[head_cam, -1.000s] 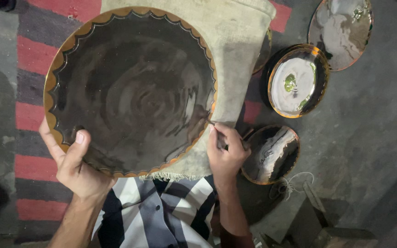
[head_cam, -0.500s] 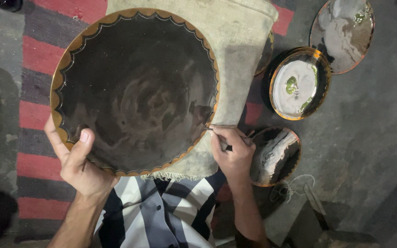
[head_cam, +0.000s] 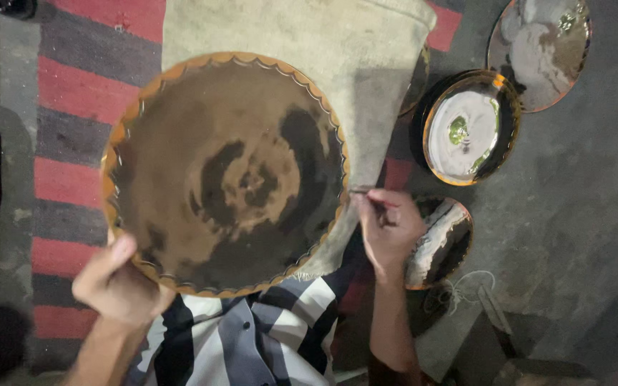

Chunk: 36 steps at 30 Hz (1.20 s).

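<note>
1. One large round dark plate [head_cam: 227, 171] with orange scalloped rim, lying on beige cloth [head_cam: 302, 36] over striped rug [head_cam: 73, 78];
2. Left hand [head_cam: 112, 282] gripping plate's lower-left rim, thumb on top;
3. Right hand [head_cam: 388, 225] pinching thin brush [head_cam: 366, 194] at plate's right edge.

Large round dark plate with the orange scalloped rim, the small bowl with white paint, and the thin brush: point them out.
Large round dark plate [head_cam: 227, 175], head view, centre of its face.
Small bowl with white paint [head_cam: 466, 129], head view, white inside.
Thin brush [head_cam: 366, 193], head view, tip by right hand [head_cam: 389, 227].
</note>
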{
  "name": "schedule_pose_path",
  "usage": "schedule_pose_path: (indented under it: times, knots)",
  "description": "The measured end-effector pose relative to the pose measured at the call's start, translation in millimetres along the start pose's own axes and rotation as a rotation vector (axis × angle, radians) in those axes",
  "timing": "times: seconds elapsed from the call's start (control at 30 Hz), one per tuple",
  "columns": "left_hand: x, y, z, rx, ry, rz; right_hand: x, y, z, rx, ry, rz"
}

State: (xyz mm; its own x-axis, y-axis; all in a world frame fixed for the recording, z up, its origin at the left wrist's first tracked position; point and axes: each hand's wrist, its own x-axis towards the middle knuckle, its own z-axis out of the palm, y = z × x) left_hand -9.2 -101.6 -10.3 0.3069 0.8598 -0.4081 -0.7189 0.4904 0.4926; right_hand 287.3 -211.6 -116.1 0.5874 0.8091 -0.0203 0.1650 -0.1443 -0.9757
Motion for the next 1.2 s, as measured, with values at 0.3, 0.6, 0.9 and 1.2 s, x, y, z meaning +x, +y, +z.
schedule_pose_path:
  times: [0.3,0.6,0.9,1.2]
  knots:
    - [21,-4,1,0.351,0.103,0.274,21,-9,4,0.087,0.024,-0.064]
    - [27,-7,3,0.397,0.133,0.372,41,-32,34,-0.101,-0.019,-0.150]
    - [26,-7,9,0.378,0.175,0.357,45,-41,51,-0.486,0.115,-0.278]
    - [29,-12,5,0.392,0.144,0.416,54,-53,45,-0.554,-0.007,-0.474]
